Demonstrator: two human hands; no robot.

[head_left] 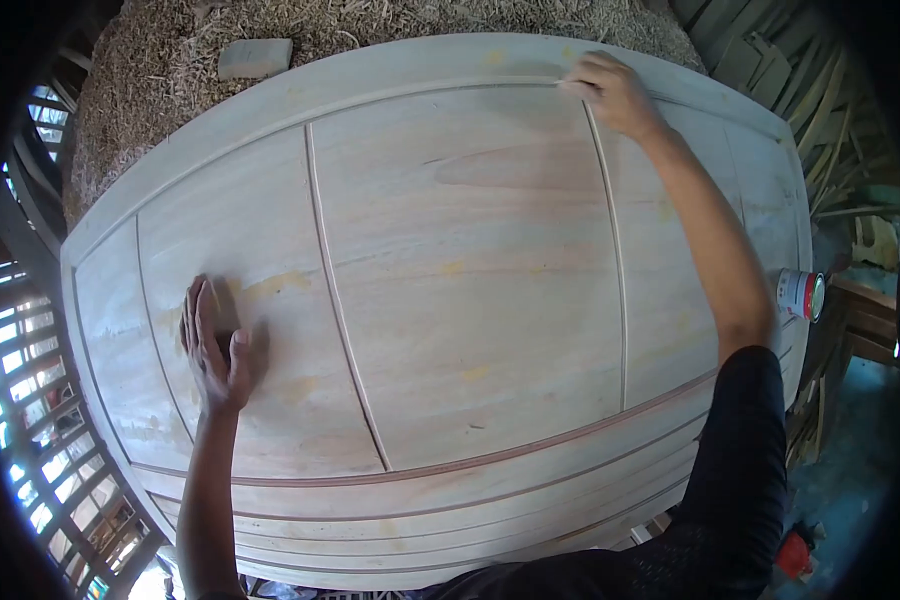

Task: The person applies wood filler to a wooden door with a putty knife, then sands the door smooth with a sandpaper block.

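Observation:
A large pale wooden panel (470, 230) with grooved lines and yellowish filler patches lies in front of me. My left hand (215, 345) rests on its left section, fingers stretched out and thumb apart, holding nothing. Near the far edge, my right hand (615, 95) is closed with its fingertips down at the long groove beside the raised border (390, 80). Whatever its fingers may pinch is too small or hidden to make out.
Wood shavings (160, 100) are heaped behind the panel, with a flat pale block (255, 60) on them. A small labelled can (800, 295) stands at the right edge. Wood strips (830, 130) pile up at right; a slatted lattice (60, 430) is at left.

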